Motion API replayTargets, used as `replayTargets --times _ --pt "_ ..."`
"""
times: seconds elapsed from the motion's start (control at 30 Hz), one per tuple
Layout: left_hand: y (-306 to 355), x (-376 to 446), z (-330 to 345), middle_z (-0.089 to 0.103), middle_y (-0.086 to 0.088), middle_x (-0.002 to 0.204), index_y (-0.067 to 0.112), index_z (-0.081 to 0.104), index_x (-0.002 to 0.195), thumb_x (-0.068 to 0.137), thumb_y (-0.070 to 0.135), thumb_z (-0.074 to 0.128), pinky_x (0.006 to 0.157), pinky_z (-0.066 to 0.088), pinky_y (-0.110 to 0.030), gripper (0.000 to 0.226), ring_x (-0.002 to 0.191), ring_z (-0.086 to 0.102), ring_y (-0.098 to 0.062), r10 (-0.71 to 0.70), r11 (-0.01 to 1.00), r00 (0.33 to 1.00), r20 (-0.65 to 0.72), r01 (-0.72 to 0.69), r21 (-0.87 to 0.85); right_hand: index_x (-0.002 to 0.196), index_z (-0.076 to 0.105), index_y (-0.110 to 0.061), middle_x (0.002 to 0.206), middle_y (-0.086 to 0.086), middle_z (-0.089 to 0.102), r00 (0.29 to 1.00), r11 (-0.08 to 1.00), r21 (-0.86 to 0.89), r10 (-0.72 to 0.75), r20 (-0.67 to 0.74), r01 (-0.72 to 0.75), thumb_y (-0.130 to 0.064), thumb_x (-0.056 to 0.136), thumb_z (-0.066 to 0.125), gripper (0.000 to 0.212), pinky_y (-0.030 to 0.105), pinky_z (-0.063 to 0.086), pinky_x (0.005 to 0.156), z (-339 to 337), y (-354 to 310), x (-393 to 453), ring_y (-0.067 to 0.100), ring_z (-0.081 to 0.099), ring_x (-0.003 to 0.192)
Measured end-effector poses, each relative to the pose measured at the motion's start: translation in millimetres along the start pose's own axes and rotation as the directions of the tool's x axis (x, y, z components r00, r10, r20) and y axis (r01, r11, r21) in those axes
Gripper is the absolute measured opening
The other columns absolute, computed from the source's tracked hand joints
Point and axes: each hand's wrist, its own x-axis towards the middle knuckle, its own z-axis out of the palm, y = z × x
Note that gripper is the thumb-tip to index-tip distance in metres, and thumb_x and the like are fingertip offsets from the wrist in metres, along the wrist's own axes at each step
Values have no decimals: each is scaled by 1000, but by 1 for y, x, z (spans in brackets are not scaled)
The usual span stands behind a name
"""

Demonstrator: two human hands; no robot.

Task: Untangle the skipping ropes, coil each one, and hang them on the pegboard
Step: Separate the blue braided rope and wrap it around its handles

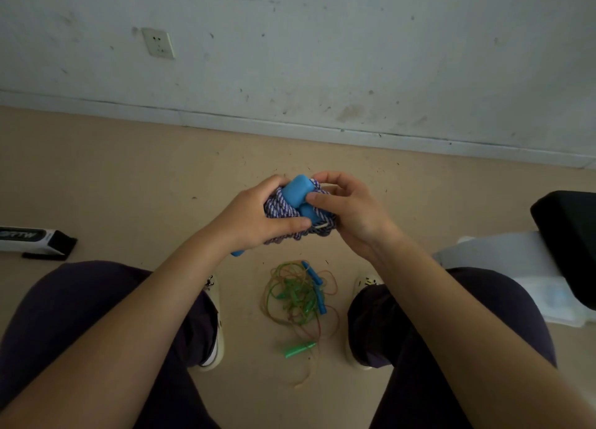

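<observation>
- Left of centre in the frame, the left hand (258,216) curls round the striped rope (283,208), thumb pressed along the lower side of the bundle.
- At centre, that rope is a tight wad of purple-and-white braided cord wound about two blue handles (298,191); a third bit of blue pokes out below the left wrist, though I cannot tell what it belongs to.
- Just right of it, the right hand (346,208) pinches the bundle, thumb on a handle and fingers hooked over the top, as if working a turn of cord.
- Lower centre, between the shoes on the floor (129,177), lies the tangle (298,295): thin green and orange cords looped through one another, with small blue handles at its upper right and a green handle (298,349) lying below it.
- No pegboard shows anywhere in the frame.
- Risks, as I judge them: a hard pull on one strand could cinch the wad tighter round the handles instead of freeing it; a loosened handle could drop into the tangle and snag there; a shifting foot could catch a thin loop and drag the knots closer.
- Braided cord likely grips itself, so turns should be eased, not yanked.
</observation>
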Motion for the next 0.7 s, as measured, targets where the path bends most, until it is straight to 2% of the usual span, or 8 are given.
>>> replayTargets --times 0.1,0.17,0.23,0.3,0.47,0.6,0.7 --pt "-4 1 -1 70 10 99 33 59 117 73 44 83 75 60 -39 51 81 71 -9 3 1000 1000 10 -3 19 112 61 -3 102 21 67 998 998 4 56 27 -56 4 88 63 24 32 59 68 0 0 0 27 68 78" --pt "-6 1 -3 69 13 99 38 58 115 75 41 84 75 56 -29 47 82 69 -3 14 1000 1000 26 -14 25 119 62 3 111 24 67 990 993 -36 113 86 -110 -14 90 66 34 41 56 83 -4 0 2 31 67 91" --pt "-7 -1 -3 67 17 100 42 56 113 75 42 83 73 48 -17 47 84 64 4 31 998 999 37 -33 56 120 65 0 118 23 67 980 979 -130 169 106 -154 -34 83 71 50 51 49 98 -8 0 2 34 64 103" --pt "-8 -2 -2 66 17 100 41 56 113 75 43 82 70 44 -12 46 84 62 5 24 996 998 51 -28 87 118 67 -2 118 20 69 971 964 -181 217 99 -197 -40 78 70 55 52 46 101 -8 1 2 34 64 107" --pt "-6 -3 0 68 11 97 33 61 106 68 65 71 73 49 -25 51 85 64 -4 -18 995 1000 19 16 97 107 72 -9 103 9 73 973 967 -135 225 54 -217 -22 87 67 24 37 52 90 -8 0 2 20 66 93" --pt "-5 0 -2 67 11 94 35 62 105 76 55 77 73 48 -28 38 83 63 -3 -13 992 999 33 9 123 109 71 -12 100 4 73 979 979 -22 205 17 -205 -8 90 65 21 36 51 91 -8 -1 2 17 66 92" --pt "-10 -2 10 65 14 95 40 58 101 76 54 79 77 52 -32 36 85 62 -3 -53 965 985 165 8 261 105 70 -15 90 -2 71 988 986 52 156 4 -156 -7 90 63 18 33 47 91 -11 -7 4 14 64 93"
